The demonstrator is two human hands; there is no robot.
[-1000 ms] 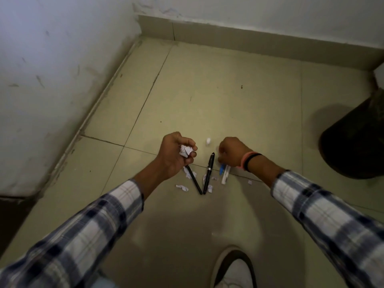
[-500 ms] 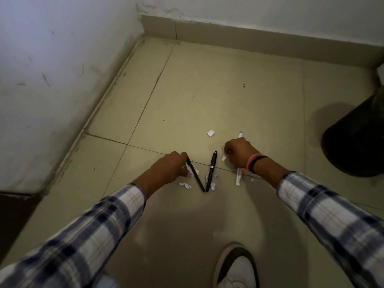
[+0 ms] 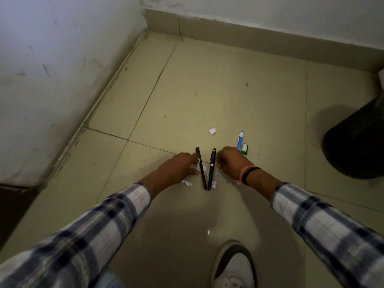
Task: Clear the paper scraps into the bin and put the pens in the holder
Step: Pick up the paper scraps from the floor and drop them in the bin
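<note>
With our left hand [image 3: 176,168] pinching scraps [image 3: 200,168] beside the two black pens [image 3: 207,169] on the floor and our right hand [image 3: 230,161] curled shut, contents unclear, we should gather every bit before reaching for the bin [image 3: 357,142].

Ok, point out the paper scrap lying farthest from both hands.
The lone white paper scrap on the tile beyond the two black pens. The other scraps cluster around the pens, near the hands.
</note>
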